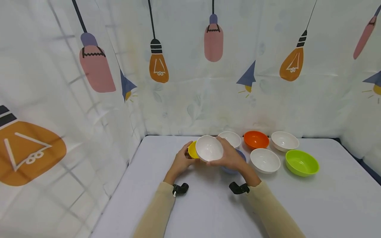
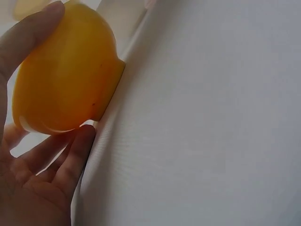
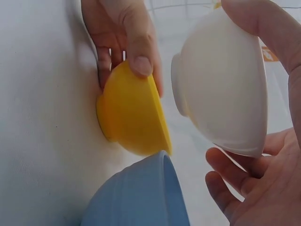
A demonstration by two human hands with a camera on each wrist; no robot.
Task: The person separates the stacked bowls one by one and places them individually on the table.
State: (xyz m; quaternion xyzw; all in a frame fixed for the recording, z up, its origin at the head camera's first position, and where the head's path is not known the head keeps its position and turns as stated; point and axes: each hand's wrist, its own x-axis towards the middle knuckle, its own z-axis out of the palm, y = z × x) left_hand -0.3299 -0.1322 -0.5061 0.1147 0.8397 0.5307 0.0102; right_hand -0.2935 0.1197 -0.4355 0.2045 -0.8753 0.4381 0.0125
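Note:
My left hand (image 1: 180, 162) grips a small yellow bowl (image 1: 192, 150) by its rim, thumb on one side and fingers on the other. In the left wrist view the yellow bowl (image 2: 66, 70) shows its foot close to the white tabletop. A white bowl (image 1: 209, 148) is in my right hand (image 1: 231, 158), pinched between thumb and fingers. Raised off the table and tilted, it overlaps the yellow bowl in the head view; the right wrist view shows a gap between the two. Partly hidden behind my right hand, a blue bowl (image 3: 136, 195) stands on the table.
Toward the back right stand an orange bowl (image 1: 256, 140), a green bowl (image 1: 302, 163) and several white bowls, one (image 1: 265, 160) right of my right hand. Patterned curtains (image 1: 184, 99) hang behind and left of the table (image 1: 208, 211).

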